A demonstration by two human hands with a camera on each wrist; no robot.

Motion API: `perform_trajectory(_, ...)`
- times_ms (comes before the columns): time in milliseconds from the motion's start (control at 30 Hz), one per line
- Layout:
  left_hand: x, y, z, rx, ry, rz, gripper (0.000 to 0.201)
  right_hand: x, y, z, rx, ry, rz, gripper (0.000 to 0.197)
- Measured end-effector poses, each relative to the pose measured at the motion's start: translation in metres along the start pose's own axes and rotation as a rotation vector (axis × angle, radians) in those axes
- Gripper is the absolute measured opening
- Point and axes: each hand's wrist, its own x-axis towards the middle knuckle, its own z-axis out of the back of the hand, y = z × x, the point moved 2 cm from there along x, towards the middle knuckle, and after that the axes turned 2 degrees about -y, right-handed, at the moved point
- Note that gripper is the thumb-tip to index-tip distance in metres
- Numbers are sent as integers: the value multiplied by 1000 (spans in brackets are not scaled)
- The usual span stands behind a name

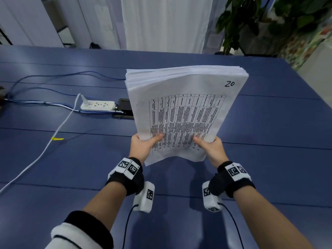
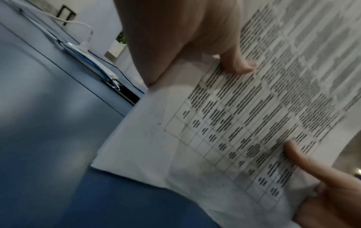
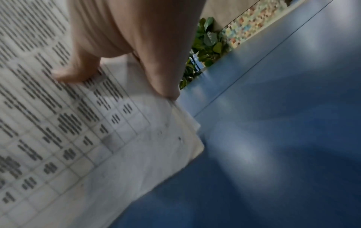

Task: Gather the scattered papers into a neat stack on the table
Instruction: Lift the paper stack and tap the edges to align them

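A thick stack of white papers [image 1: 186, 106] is held up above the blue table [image 1: 71, 168], tilted toward me. Its top sheet carries a printed grid of text and a handwritten "20". My left hand [image 1: 143, 145] grips the stack's lower left edge, thumb on the top sheet and fingers hidden behind. My right hand [image 1: 210, 147] grips the lower right edge the same way. In the left wrist view the left hand's thumb [image 2: 242, 66] presses on the printed sheet [image 2: 234, 123]. In the right wrist view the right thumb [image 3: 74, 74] lies on the sheet [image 3: 78, 138], whose lower corner droops.
A white power strip [image 1: 98, 105] with white and blue cables lies left of the stack, beside a black box [image 1: 124, 108]. A yellow tag [image 1: 57, 138] marks the white cable. Potted plants [image 1: 260, 20] stand beyond the far right table edge.
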Motion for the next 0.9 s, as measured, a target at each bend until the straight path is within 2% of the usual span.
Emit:
perform_trajectory(100,1,-14,-1,9,-1,-55,18,2,21,1,-52,44,67,32)
perform_trajectory(267,3,-47,-3,6,-2,-135,21,4,59,2,-97,70,170,26)
perform_trajectory(500,-2,-73,3,-16,7,-189,23,-1,74,-1,-162,120,209,44)
perform_trajectory(700,-3,-83,-6,-89,-53,-228,22,-6,88,-13,-70,89,235,34)
perform_trajectory(800,-2,-81,-9,-128,-99,-248,30,-7,91,-15,-67,59,262,34)
perform_trajectory(900,-3,-67,-10,-117,-88,-205,32,-8,78,-12,-89,15,272,30)
